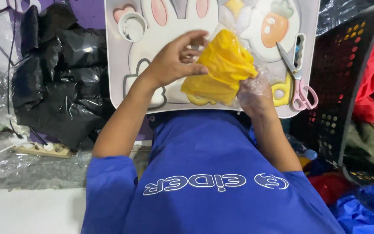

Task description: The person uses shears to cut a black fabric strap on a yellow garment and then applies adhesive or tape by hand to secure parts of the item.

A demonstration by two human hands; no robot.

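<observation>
Two hands (178,58), crinkly-wrapped, perhaps cloth bundle (221,65)

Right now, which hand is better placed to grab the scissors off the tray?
The right hand, most likely. It sits at the lower right of the yellow garment, inside the clear plastic bag, close beside the scissors. The left hand grips the garment's far side, farther away.

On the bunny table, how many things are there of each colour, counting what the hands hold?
Yellow: 1, the folded cloth in a clear bag, held by the left hand and right hand
Pink: 1, the scissors
White: 1, the small cup
Total: 3
</observation>
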